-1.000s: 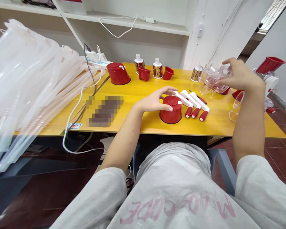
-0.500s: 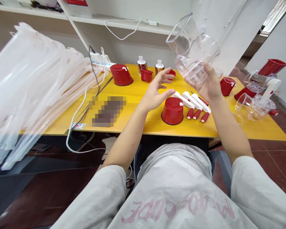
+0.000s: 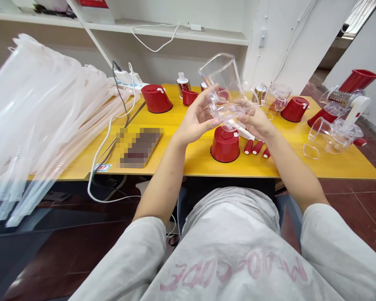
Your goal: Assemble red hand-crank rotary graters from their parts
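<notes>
A clear plastic grater housing (image 3: 226, 77), with a wide squarish mouth at its top, is held up above the table between my two hands. My left hand (image 3: 193, 119) grips its left side, thumb low in front and fingers behind. On the lower right side, the fingers of my right hand (image 3: 257, 121) are closed on the clear plastic. Directly below stands a red base (image 3: 224, 145) with a white tag. Crank handles (image 3: 248, 146), white with red grips, lie beside it, partly hidden by my right hand.
An assembled red grater (image 3: 338, 98) and another clear housing (image 3: 335, 136) stand at the right. Farther back are red bases (image 3: 156, 98), a grating drum (image 3: 183, 85) and a red pusher (image 3: 189, 97). Plastic bags (image 3: 47, 113) and cables (image 3: 95, 167) occupy the left.
The clear housing has come down and left, turning more upright. My left hand, open and apart from it before, now holds it together with my right hand.
</notes>
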Demonstrator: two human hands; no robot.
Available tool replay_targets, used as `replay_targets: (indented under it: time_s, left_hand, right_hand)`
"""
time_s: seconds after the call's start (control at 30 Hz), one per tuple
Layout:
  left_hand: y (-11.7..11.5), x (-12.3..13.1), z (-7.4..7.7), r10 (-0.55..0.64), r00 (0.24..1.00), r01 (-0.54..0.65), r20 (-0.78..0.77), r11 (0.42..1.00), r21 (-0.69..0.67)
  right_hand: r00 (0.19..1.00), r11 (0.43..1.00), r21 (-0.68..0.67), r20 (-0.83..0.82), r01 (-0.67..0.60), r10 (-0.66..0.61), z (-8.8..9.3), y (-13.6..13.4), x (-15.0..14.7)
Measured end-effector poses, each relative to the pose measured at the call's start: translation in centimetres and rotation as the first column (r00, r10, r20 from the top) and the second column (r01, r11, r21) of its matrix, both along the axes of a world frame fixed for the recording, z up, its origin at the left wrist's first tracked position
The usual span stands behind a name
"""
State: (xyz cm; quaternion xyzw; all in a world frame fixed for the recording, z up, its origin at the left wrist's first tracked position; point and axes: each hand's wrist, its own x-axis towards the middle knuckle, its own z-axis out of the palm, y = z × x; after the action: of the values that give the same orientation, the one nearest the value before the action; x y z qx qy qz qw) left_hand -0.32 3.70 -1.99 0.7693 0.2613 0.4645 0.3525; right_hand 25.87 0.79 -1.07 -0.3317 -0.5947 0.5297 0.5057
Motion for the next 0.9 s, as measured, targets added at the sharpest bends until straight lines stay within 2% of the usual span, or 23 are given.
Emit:
replay_targets:
  time_s: [0.17,0.3,0.43,0.53,0.63,0.73,0.9]
  left_hand:
    - [0.7,-0.2,-0.5,-0.048,0.998,0.046,0.028,0.996,0.075]
    - [1.2,-0.4,-0.8,-0.059,0.998,0.060,-0.023,0.998,0.015]
    - [1.9,-0.5,-1.3,-0.076,0.996,0.073,-0.053,0.995,-0.061]
    - [2.8,-0.4,-1.9,-0.131,0.991,0.132,0.012,0.990,-0.056]
    - [4.4,-0.4,-3.0,-0.252,0.966,0.251,0.064,0.968,0.020]
    - [5.9,-0.5,-4.1,-0.340,0.938,0.334,0.074,0.939,0.076]
    - [6.7,-0.8,-4.7,-0.256,0.964,0.248,0.074,0.963,0.108]
  right_hand:
    - [1.000,0.999,-0.042,0.009,0.021,-0.021,-0.8,-0.3,-0.2]
    - [0.998,0.995,-0.087,0.044,-0.051,0.055,-1.4,-0.1,0.4]
    - [0.986,0.986,-0.073,0.062,-0.151,0.155,-2.5,0.9,1.3]
    - [0.967,0.971,-0.033,0.083,-0.238,0.240,-3.4,1.9,1.6]
    - [0.957,0.958,-0.019,0.056,-0.285,0.286,-4.2,2.9,1.7]
    - [0.964,0.964,-0.021,-0.015,-0.266,0.265,-4.6,3.4,1.6]
    - [0.988,0.988,0.024,-0.020,-0.153,0.154,-4.4,3.0,1.0]
